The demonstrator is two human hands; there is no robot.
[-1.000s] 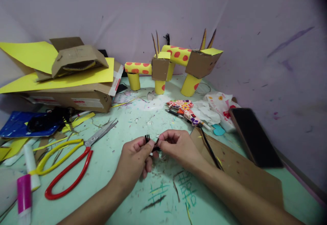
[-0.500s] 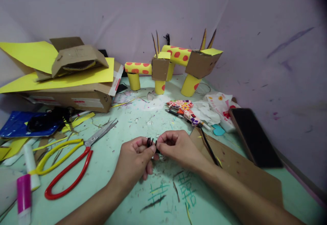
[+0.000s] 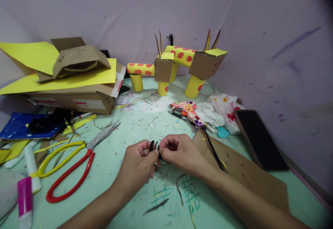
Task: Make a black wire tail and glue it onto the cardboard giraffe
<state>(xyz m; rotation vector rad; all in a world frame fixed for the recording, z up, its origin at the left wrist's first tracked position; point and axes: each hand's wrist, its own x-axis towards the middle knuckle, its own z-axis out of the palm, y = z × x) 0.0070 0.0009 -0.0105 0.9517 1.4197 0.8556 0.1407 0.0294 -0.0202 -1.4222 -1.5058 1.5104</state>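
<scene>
Black yarn [image 3: 153,145] in small loops sticks up between the fingers of my left hand [image 3: 140,159], which is closed on it. My right hand [image 3: 179,151] pinches part of the same yarn, its fingertips touching or nearly touching the left thumb. Much of the yarn is hidden by my fingers. Left of my hands lie large scissors [image 3: 91,149] with one yellow and one red handle, blades apart. Behind stand two yellow, red-spotted cardboard animals, a smaller one [image 3: 142,69] and a larger one [image 3: 182,55]; the larger has a black yarn tuft [image 3: 170,39].
A cardboard box [image 3: 99,100] carries yellow sheets [image 3: 101,73] at left. Nearby are a black yarn bundle [image 3: 47,122], a blue packet [image 3: 13,126] and a magenta-and-white tube [image 3: 25,197]. A flowered glue gun [image 3: 191,113], phone [image 3: 260,139] and cardboard sheet [image 3: 249,177] lie right.
Both hands stay nearly in place, with the yarn still held. My left fingers have curled in slightly and the yarn loops lean a little differently.
</scene>
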